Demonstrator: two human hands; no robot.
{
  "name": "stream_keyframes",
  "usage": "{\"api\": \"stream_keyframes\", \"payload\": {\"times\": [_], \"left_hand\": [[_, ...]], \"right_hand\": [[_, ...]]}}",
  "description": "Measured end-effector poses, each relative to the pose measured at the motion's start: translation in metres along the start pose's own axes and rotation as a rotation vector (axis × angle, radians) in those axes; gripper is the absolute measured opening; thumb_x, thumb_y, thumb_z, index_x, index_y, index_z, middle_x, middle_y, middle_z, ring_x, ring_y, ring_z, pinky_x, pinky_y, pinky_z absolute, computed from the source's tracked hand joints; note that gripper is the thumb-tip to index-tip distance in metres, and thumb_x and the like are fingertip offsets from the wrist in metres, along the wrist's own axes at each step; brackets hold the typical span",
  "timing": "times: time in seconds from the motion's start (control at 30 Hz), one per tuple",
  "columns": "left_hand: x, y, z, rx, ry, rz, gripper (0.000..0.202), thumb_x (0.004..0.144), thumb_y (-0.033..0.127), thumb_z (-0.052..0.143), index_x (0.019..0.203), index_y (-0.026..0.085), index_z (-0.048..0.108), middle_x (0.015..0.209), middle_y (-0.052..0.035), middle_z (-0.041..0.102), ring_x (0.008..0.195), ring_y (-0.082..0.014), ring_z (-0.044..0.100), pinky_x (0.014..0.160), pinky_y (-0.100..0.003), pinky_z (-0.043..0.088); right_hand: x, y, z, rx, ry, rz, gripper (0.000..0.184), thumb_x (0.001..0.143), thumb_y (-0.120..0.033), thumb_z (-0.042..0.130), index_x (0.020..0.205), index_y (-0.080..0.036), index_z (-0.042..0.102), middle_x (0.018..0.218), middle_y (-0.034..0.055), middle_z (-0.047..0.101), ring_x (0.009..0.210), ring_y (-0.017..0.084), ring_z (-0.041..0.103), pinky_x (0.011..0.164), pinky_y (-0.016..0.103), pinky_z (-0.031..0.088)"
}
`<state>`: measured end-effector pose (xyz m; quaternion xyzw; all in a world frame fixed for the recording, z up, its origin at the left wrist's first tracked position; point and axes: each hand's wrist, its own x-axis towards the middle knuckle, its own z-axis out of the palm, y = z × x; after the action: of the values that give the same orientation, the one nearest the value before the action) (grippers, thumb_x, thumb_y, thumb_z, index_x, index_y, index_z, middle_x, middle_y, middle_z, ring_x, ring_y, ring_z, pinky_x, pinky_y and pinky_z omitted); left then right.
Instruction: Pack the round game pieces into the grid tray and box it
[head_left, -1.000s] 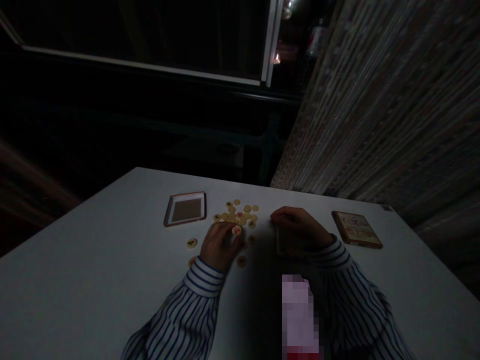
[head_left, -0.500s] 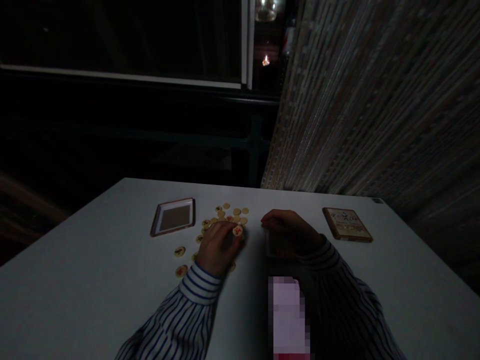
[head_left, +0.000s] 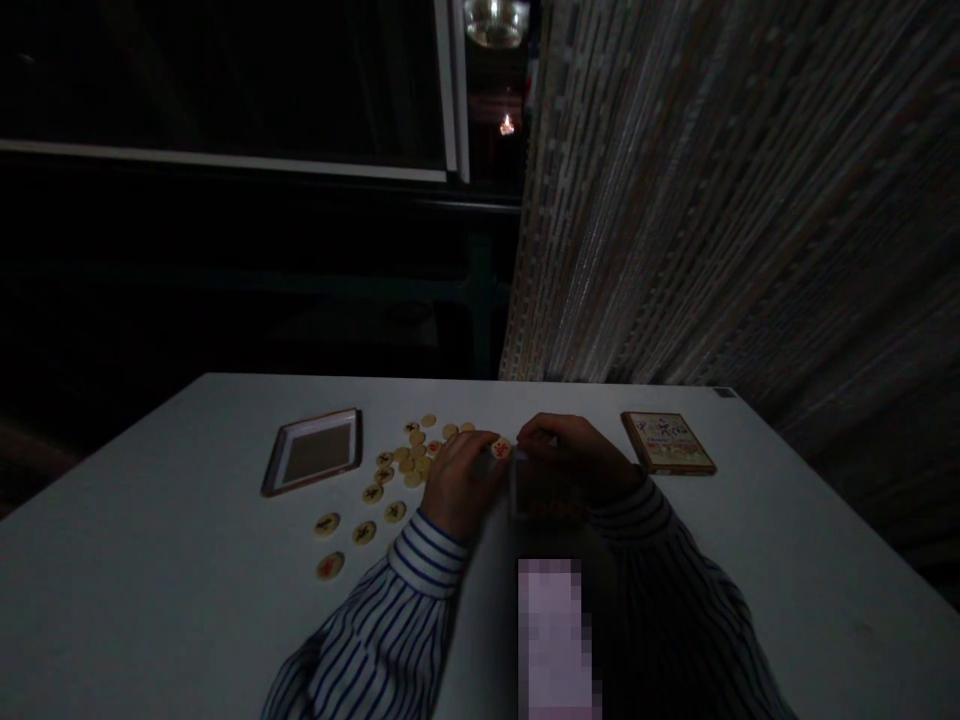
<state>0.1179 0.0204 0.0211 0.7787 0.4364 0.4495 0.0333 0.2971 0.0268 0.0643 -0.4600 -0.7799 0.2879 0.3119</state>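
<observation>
My left hand (head_left: 457,487) pinches a round Chinese chess piece (head_left: 500,449) with a red character, held up off the table between thumb and fingers. Close to its right, my right hand (head_left: 576,450) is curled with thumb and fingers together; whatever is in them cannot be made out. Below the right hand lies a shadowed tray (head_left: 514,495) in which a few pieces show faintly. Left of my left hand, several loose chess pieces (head_left: 401,454) lie scattered and clustered, some with dark or red characters facing up, others blank.
An open, shallow lid or tray (head_left: 271,478) rests at the left on the white table (head_left: 187,590). At the right lies a flat printed box (head_left: 667,443). A string curtain (head_left: 615,250) hangs behind the table's far right. A pixelated pinkish patch (head_left: 555,640) covers the near middle.
My left hand has moved right with the chess piece, closer to my right hand, uncovering more loose pieces. The view has turned slightly to the right.
</observation>
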Motion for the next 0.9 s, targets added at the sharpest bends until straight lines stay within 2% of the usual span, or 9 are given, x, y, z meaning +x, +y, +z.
{"api": "stream_keyframes", "payload": {"times": [0.1, 0.3, 0.57, 0.73, 0.9], "left_hand": [[-0.006, 0.001, 0.01, -0.023, 0.011, -0.011, 0.017, 0.077, 0.025, 0.057, 0.091, 0.018, 0.057, 0.085, -0.0046, 0.064, 0.082, -0.0169, 0.059, 0.075, -0.032, 0.048], [-0.023, 0.003, 0.027, -0.052, -0.004, -0.065, 0.015, 0.078, 0.023, 0.055, 0.092, 0.018, 0.058, 0.085, -0.0049, 0.065, 0.081, -0.0169, 0.059, 0.071, -0.031, 0.048], [-0.033, 0.002, 0.031, -0.08, -0.026, -0.089, 0.019, 0.075, 0.022, 0.057, 0.094, 0.018, 0.058, 0.082, -0.0043, 0.065, 0.075, -0.0164, 0.06, 0.066, -0.03, 0.05], [-0.035, 0.004, 0.028, -0.16, -0.063, -0.206, 0.023, 0.073, 0.025, 0.059, 0.094, 0.018, 0.06, 0.085, -0.0055, 0.067, 0.076, -0.0173, 0.063, 0.066, -0.029, 0.052], [-0.037, 0.004, 0.024, -0.375, -0.106, -0.384, 0.024, 0.076, 0.028, 0.054, 0.096, 0.018, 0.061, 0.086, -0.0055, 0.07, 0.075, -0.0169, 0.065, 0.065, -0.027, 0.054]], "right_hand": [[0.0, 0.001, 0.0, -0.068, 0.018, 0.004, 0.009, 0.077, -0.024, 0.055, 0.079, -0.018, 0.061, 0.072, 0.0005, 0.064, 0.066, 0.012, 0.057, 0.06, 0.023, 0.041], [-0.003, 0.008, 0.0, -0.119, -0.054, -0.03, 0.009, 0.079, -0.024, 0.053, 0.081, -0.018, 0.059, 0.075, 0.0021, 0.065, 0.067, 0.013, 0.058, 0.06, 0.023, 0.041], [-0.005, 0.01, 0.005, -0.118, -0.094, -0.048, 0.008, 0.073, -0.021, 0.059, 0.081, -0.019, 0.06, 0.075, 0.0023, 0.066, 0.066, 0.014, 0.058, 0.059, 0.024, 0.043], [-0.004, 0.011, 0.005, -0.101, -0.134, -0.055, 0.007, 0.075, -0.021, 0.058, 0.081, -0.019, 0.061, 0.078, 0.0026, 0.067, 0.07, 0.015, 0.061, 0.063, 0.025, 0.045], [-0.004, 0.014, 0.007, -0.098, -0.122, -0.062, 0.007, 0.075, -0.022, 0.059, 0.081, -0.019, 0.062, 0.078, 0.003, 0.068, 0.072, 0.015, 0.062, 0.065, 0.026, 0.046]]}}
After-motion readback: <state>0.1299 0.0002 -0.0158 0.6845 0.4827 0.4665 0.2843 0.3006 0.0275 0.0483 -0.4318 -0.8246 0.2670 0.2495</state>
